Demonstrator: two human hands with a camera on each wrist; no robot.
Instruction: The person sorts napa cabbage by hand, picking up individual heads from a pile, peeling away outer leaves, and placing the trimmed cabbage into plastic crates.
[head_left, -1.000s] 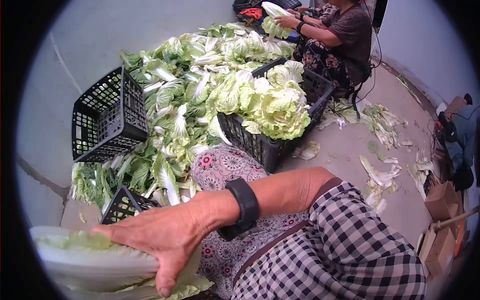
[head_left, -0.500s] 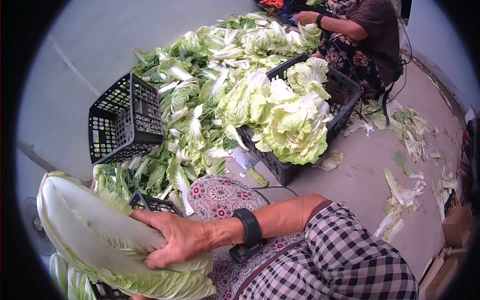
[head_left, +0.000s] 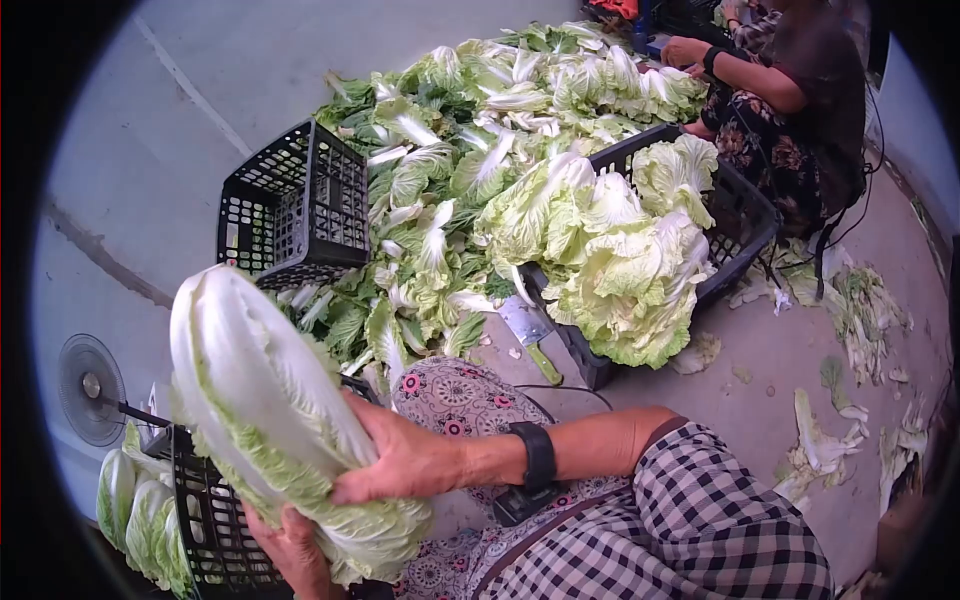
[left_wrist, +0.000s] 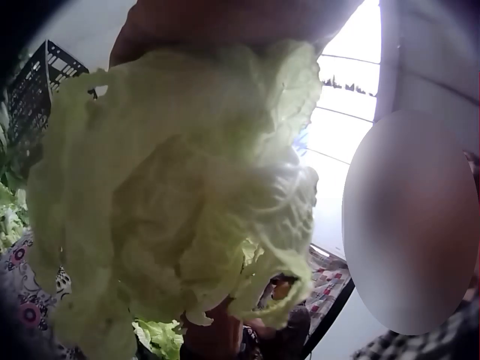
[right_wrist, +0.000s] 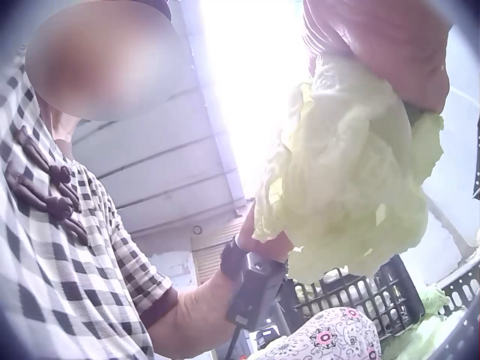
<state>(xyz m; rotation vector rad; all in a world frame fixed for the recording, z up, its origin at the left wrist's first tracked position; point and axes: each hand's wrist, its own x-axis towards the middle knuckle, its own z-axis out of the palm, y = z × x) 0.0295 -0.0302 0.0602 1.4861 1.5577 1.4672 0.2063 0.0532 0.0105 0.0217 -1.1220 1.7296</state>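
Note:
A large Chinese cabbage (head_left: 265, 385) is held up at a tilt over the lap at lower left in the head view. My right hand (head_left: 405, 455) grips its right side, thumb and fingers spread round the leaves. From below, my left hand (head_left: 295, 550) holds the lower left side, its palm mostly hidden. In the left wrist view, loose leaves (left_wrist: 187, 187) hang beneath the left hand (left_wrist: 225, 26). The right wrist view shows the right hand (right_wrist: 382, 49) above the cabbage's leafy end (right_wrist: 360, 172), with the left hand (right_wrist: 266, 240) beyond.
A cabbage-filled crate (head_left: 745, 270), an upright-tilted crate (head_left: 335, 215) and a leaf pile (head_left: 490, 130) lie ahead. A cleaver (head_left: 540, 360) rests on the floor. Lower left are a fan (head_left: 92, 385), another crate (head_left: 215, 520) and cabbages (head_left: 145, 515). Another person (head_left: 800, 120) squats at upper right.
The cabbage has risen from lying low at the left to a more upright tilt. My left hand has come into clear view beneath it. The head view has shifted, showing the fan and lower-left crate.

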